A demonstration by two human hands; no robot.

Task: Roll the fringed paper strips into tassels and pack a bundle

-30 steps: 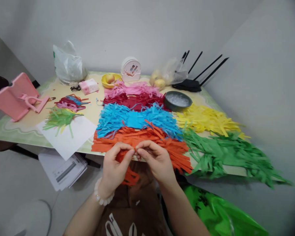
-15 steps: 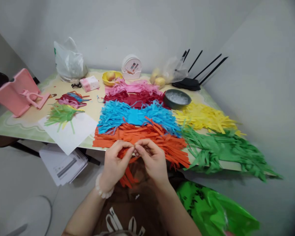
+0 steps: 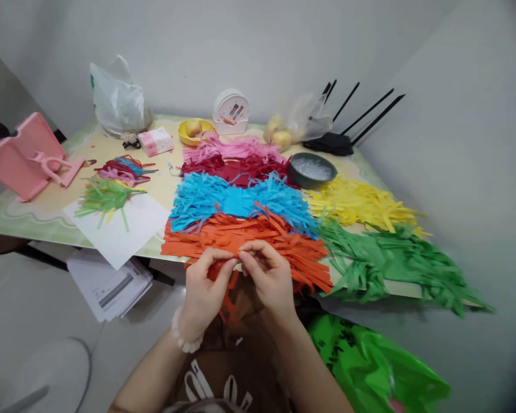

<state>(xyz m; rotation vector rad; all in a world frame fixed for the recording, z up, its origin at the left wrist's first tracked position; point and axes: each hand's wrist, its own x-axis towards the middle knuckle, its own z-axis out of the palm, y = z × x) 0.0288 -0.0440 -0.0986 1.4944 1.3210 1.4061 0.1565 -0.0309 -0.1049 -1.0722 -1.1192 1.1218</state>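
Observation:
My left hand, with a white bead bracelet at the wrist, is closed in a pinch on an orange paper tassel. The tassel's strips hang below the hands, in front of the table edge. My right hand also pinches, its thumb and fingertips meeting the left ones at the tassel's top. What lies right between the fingertips is too small to make out. Just beyond the hands lies orange fringed paper, with blue fringed paper behind it.
Further back are dark red fringe, pink fringe and a dark bowl. Yellow and green fringe lie right. Finished-looking tassels, white paper and a pink stand are left. A green bag sits below.
The hands stay pinched together and have shifted slightly right. The hanging orange strips have swung a little and show less below the left hand. The view has tilted slightly.

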